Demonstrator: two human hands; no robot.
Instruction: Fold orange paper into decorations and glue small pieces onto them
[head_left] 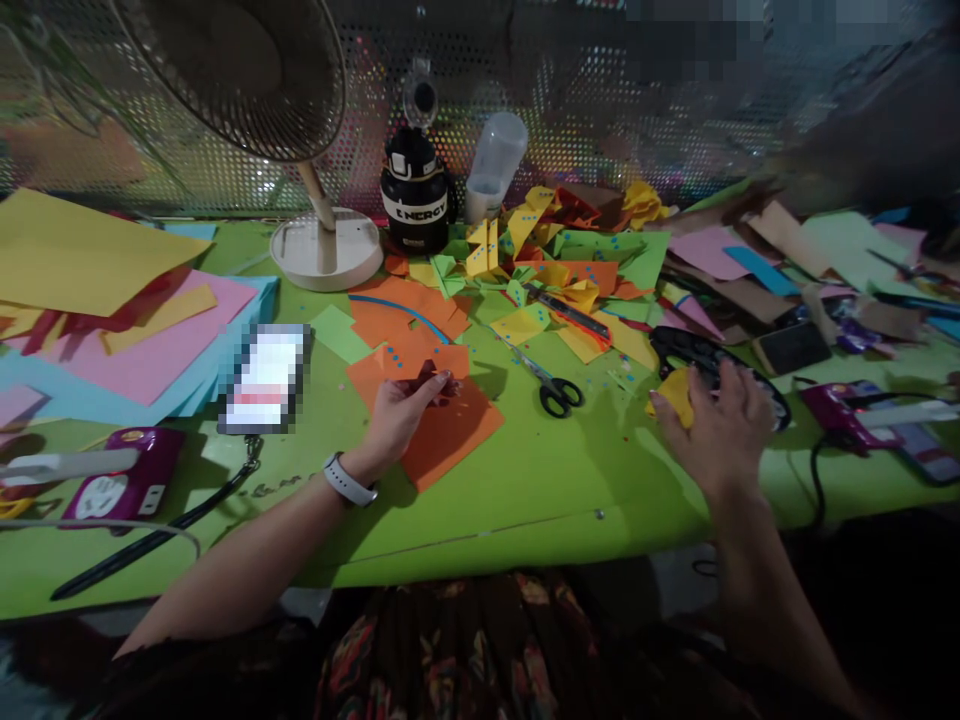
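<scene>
Fingers of your left hand [399,412] pinch a dark red piece [433,383] over orange paper [456,437]. Your right hand [718,432] spreads its fingers over a yellow thing [675,396]; I can't tell if they grip. Looks like picking up; next needs a steady pinch.

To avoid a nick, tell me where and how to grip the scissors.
The scissors are likely best gripped by the black loops, from the near right with the right hand: the loops lie at that end, while the blades point away and left.
</scene>
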